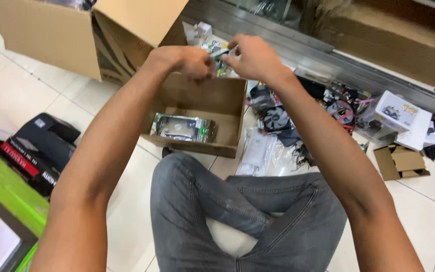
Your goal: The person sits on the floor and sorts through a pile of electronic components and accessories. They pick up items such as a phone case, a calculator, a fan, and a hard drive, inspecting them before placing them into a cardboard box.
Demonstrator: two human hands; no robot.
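1. The biggest package is the large brown carton (51,27) at the top left, flaps open, its top cut off by the frame; something dark shows inside but you cannot make it out.
2. To your far left, a bright green box (3,189) runs off the edge, with a stack of black boxes (36,151) bearing red and white bands just beyond it.
3. Straight ahead of your crossed legs stands the small open cardboard box (212,108) — inside lies a silvery bag (183,127) holding a flat metal part.
4. At the right, a white printed box (399,113) leans on other white packaging, and a little brown carton (401,162) sits open near it on the tiles.
5. Between these, a clear plastic pouch (258,151) lies beside a black fan (277,119) and a tangle of cables, too cluttered to sort.
6. Your left hand (192,61) and right hand (252,58) meet above the small box's far wall, fingers of both pinched on a small green-and-silver item (220,54).
7. That item is mostly covered by your fingers — its shape stays unclear.
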